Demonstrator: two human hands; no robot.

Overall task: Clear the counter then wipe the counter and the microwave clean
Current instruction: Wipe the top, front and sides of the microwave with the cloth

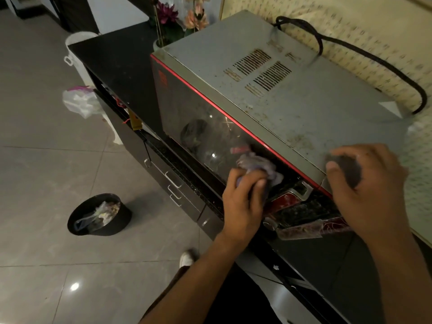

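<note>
From the head camera, a grey metal microwave with red trim and a dark glass door (292, 108) stands on a glossy black counter (121, 59), its back close to a pale patterned wall (350, 17). Its top is speckled with grime, and a thick black cord (374, 54) loops over the rear.

The left hand (243, 202) grasps a crumpled purple-grey cloth (259, 164), pressing it against the door glass near the handle. The right hand (374, 183) rests on the microwave's near top corner, fingers curled over a dark patch. Whether it grasps a pad there or covers only shadow cannot be told.

Pink and purple artificial flowers (177, 17) stand behind the microwave. On the grey tiled floor (35, 160) are a round black bin holding rubbish (100, 216), a white basket (77, 47) and a crumpled clear plastic bag (79, 101).
</note>
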